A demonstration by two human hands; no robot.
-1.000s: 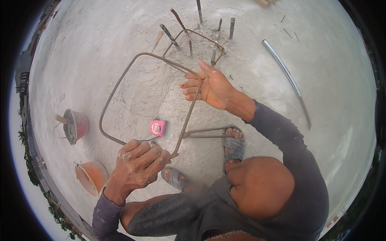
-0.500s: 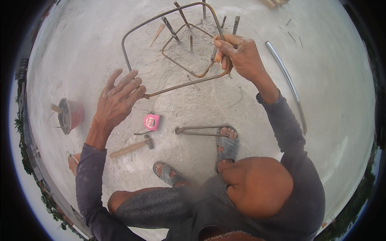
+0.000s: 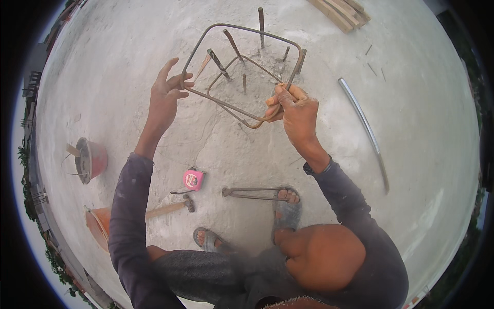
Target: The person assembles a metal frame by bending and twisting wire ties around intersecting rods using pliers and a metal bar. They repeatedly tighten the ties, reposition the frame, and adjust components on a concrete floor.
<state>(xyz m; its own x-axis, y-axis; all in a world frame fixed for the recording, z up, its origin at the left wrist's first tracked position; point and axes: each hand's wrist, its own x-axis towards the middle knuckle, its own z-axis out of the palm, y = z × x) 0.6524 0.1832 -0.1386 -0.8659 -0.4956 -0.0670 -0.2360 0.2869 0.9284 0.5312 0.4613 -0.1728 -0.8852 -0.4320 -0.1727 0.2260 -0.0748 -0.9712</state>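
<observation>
Both my hands hold a bent steel rebar stirrup (image 3: 231,107), a roughly square loop raised over upright rebar stubs (image 3: 218,63). My right hand (image 3: 297,110) is closed, pinching the loop near its right corner. My left hand (image 3: 165,98) has its thumb and lower fingers at the left corner, the index finger stretched out. A second, browner stirrup (image 3: 261,69) shows lower down among the stubs. Its right end passes behind my right hand, so I cannot tell whether that hand touches it.
A pink tape measure (image 3: 193,179), a hammer (image 3: 170,208) and a long-handled metal tool (image 3: 252,194) lie near my feet. Buckets (image 3: 95,158) stand at the left. A metal pipe (image 3: 363,121) lies at the right; wood pieces (image 3: 337,14) lie at the far side.
The raised stirrup has come down and nearer the lower one. My left hand has moved forward and right, its fingers curling at the corner; my right hand has shifted slightly nearer and left.
</observation>
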